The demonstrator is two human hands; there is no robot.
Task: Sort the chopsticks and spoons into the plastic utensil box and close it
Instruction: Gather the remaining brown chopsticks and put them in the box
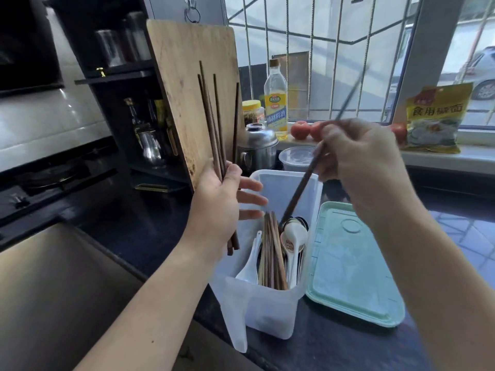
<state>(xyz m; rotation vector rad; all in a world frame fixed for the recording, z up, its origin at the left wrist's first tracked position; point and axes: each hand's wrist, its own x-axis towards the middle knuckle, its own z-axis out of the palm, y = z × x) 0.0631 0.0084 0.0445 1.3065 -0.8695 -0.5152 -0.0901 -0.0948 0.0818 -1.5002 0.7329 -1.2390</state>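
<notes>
A translucent white utensil box (pixel 267 311) stands open on the dark counter, holding several wooden chopsticks (pixel 273 253), a white ceramic spoon (pixel 293 236) and another white spoon (pixel 250 263). Its mint-green lid (pixel 351 266) lies flat to the right of it. My left hand (pixel 218 207) grips a bundle of several dark chopsticks (pixel 214 121), upright, just left of the box. Above the box, my right hand (pixel 359 162) pinches a single dark chopstick (pixel 302 188) whose lower tip reaches down among the spoons.
A wooden cutting board (pixel 184 84) leans behind my left hand. A steel pot (pixel 258 148), a clear plastic container (pixel 296 158), an oil bottle (pixel 276 100), tomatoes (pixel 300 129) and a yellow food bag (pixel 436 119) stand along the window sill. A sink (pixel 67 290) lies at lower left.
</notes>
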